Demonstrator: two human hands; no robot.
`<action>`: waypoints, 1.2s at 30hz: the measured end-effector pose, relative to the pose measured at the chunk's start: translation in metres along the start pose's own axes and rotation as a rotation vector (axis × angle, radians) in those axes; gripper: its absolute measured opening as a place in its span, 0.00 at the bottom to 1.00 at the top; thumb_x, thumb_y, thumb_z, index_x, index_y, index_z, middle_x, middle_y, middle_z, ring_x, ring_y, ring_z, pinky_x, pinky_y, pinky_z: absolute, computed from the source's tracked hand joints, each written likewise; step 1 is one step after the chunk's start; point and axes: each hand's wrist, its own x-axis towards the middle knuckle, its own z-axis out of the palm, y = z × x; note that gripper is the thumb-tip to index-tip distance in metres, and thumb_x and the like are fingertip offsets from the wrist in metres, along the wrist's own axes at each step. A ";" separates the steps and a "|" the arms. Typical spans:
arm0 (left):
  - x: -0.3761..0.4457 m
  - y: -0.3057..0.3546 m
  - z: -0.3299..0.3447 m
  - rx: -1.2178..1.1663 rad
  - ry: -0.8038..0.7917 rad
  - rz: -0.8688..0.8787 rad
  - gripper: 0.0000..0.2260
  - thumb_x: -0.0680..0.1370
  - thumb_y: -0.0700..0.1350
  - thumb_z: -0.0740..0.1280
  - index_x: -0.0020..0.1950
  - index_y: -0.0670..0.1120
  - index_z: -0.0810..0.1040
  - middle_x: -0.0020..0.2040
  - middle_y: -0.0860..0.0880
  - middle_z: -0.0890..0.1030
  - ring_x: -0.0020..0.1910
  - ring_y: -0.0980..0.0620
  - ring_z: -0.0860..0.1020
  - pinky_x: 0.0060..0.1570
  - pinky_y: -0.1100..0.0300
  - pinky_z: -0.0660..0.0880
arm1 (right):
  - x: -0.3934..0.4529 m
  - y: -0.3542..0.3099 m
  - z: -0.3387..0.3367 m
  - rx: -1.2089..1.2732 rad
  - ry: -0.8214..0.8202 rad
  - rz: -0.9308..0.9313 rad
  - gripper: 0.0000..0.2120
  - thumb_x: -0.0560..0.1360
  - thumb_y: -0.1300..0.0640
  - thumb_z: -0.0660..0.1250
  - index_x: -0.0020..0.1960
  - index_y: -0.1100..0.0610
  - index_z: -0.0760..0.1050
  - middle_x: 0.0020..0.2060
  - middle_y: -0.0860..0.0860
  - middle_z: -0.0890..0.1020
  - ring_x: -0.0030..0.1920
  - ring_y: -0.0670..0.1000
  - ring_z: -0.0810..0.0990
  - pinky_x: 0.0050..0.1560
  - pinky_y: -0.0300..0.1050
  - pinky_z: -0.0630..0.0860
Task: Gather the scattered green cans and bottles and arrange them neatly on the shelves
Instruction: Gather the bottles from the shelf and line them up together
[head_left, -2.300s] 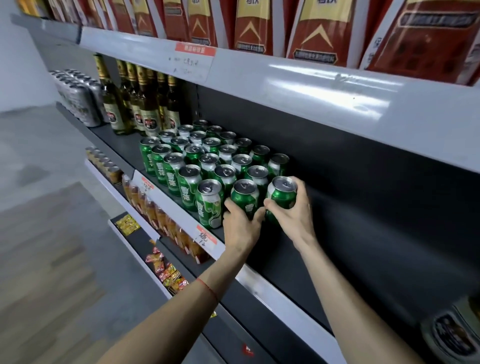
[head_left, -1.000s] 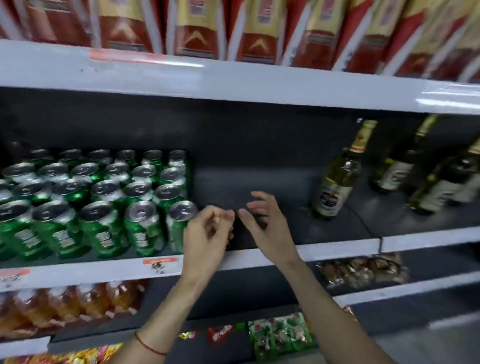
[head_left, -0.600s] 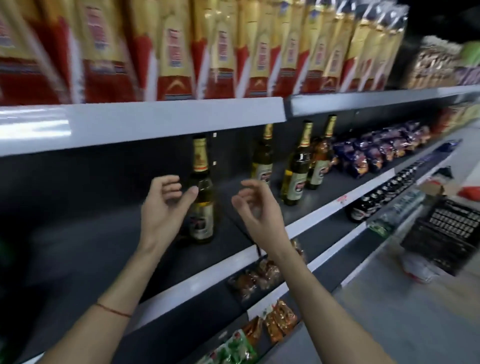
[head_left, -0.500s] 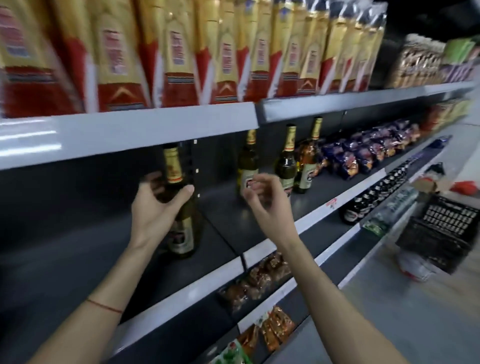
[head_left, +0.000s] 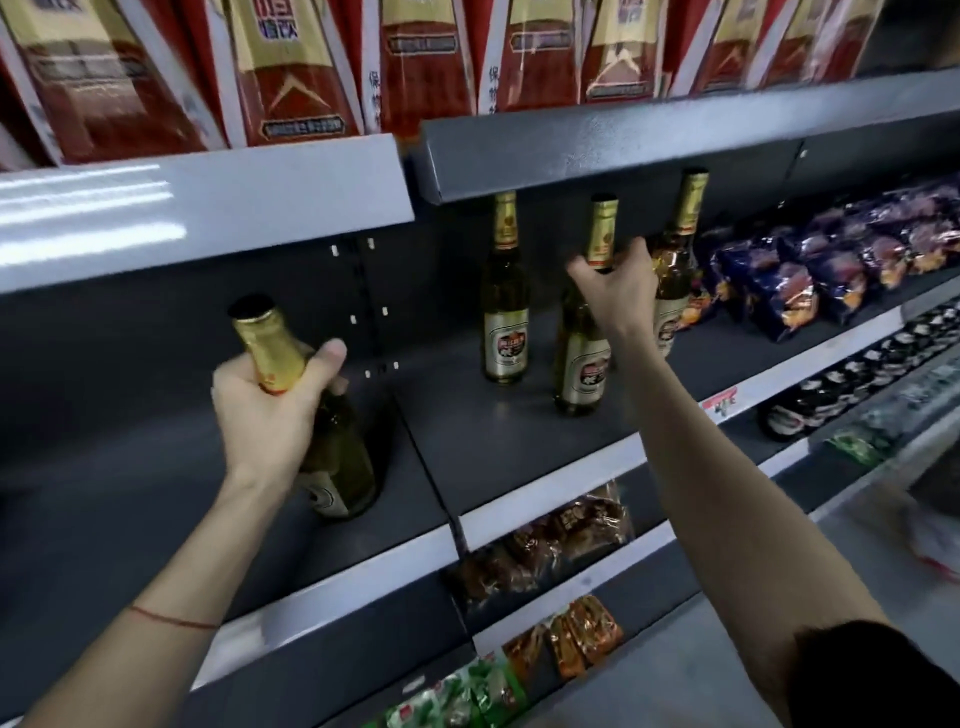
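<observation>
On the dark middle shelf, head view: the left hand wraps its fingers and thumb round the gold-foil neck of 1 green bottle, tilted, its base at the shelf surface. The right hand curls round the neck of a second bottle standing upright. 2 more bottles stand upright beside it, one to the left and one behind the right hand. Red-and-gold packs line the shelf above; blue snack bags lie to the right.

Held bottle label hidden by wrist; right-edge packets blurred.
</observation>
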 end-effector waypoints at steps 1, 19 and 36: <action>-0.006 0.001 0.000 0.009 -0.022 0.040 0.14 0.78 0.43 0.76 0.42 0.33 0.79 0.35 0.40 0.83 0.31 0.56 0.81 0.39 0.62 0.79 | 0.006 0.001 0.004 0.007 -0.006 0.026 0.30 0.69 0.39 0.75 0.60 0.59 0.76 0.53 0.53 0.83 0.54 0.54 0.83 0.55 0.49 0.80; -0.070 0.026 -0.078 0.007 0.127 0.208 0.11 0.74 0.42 0.74 0.34 0.51 0.78 0.32 0.54 0.83 0.37 0.36 0.84 0.43 0.37 0.80 | -0.156 -0.081 -0.021 0.189 -0.094 -0.330 0.12 0.70 0.56 0.70 0.34 0.63 0.73 0.27 0.52 0.77 0.27 0.47 0.74 0.31 0.42 0.70; -0.210 0.107 -0.455 0.263 0.524 0.205 0.14 0.76 0.43 0.75 0.32 0.52 0.78 0.30 0.46 0.83 0.33 0.36 0.82 0.38 0.41 0.78 | -0.525 -0.316 0.111 0.752 -0.936 -0.444 0.11 0.65 0.54 0.69 0.35 0.62 0.82 0.34 0.56 0.86 0.39 0.54 0.85 0.42 0.46 0.81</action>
